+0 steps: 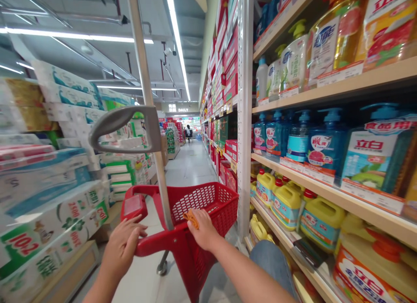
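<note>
A red plastic shopping cart (224, 198) with a perforated basket stands in front of me. From it rises a pale upright pole (163, 185) carrying a grey loop handle (125, 114). My right hand (206, 231) is closed around a crumpled orange cloth (191, 217) at the basket's near rim. On the left side of the cart, my left hand (125, 242) touches the red frame beside a boxy red part (133, 206). Its fingers are stretched out and hold nothing that I can see.
Shelves with pump bottles (330, 140) and yellow jugs (286, 205) line the right side, close to my bent knee (272, 264). Stacked paper packs (52, 224) rise at left. Between them the aisle floor (189, 161) runs ahead toward a distant person (188, 131).
</note>
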`<state>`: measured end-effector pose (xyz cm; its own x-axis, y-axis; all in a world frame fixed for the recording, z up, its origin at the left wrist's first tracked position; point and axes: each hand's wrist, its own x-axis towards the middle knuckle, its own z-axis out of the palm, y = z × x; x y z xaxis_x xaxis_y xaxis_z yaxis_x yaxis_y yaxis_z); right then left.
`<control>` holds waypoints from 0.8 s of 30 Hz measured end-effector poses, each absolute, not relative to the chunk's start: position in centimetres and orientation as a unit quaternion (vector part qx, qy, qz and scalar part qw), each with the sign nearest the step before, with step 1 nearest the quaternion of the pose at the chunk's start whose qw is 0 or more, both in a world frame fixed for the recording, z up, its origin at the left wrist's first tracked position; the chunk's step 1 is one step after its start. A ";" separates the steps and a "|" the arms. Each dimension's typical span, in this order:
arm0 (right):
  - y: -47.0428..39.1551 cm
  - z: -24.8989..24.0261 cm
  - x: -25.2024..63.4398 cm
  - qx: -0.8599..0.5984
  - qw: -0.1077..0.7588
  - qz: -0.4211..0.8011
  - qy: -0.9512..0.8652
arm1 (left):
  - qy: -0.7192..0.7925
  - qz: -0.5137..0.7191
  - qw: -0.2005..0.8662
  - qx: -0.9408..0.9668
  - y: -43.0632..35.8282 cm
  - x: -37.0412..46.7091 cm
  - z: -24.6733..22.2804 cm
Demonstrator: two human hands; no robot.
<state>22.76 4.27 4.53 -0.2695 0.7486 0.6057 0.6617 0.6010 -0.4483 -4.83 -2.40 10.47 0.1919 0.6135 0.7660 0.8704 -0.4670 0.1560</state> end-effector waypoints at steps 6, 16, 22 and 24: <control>4.8 6.0 23.4 -0.462 0.400 0.099 -0.785 | -0.466 -0.375 0.129 -0.791 -3.8 -2.3 10.9; 3.1 5.2 24.1 -0.348 0.466 0.135 -0.803 | -0.516 -0.408 0.153 -0.738 -3.8 0.3 11.0; 3.6 4.9 24.3 -0.405 0.514 0.165 -0.738 | -0.549 -0.355 0.163 -0.739 -5.2 2.6 11.6; 1.9 4.1 23.6 -0.431 0.545 0.155 -0.703 | -0.527 -0.327 0.156 -0.769 -4.6 2.1 11.9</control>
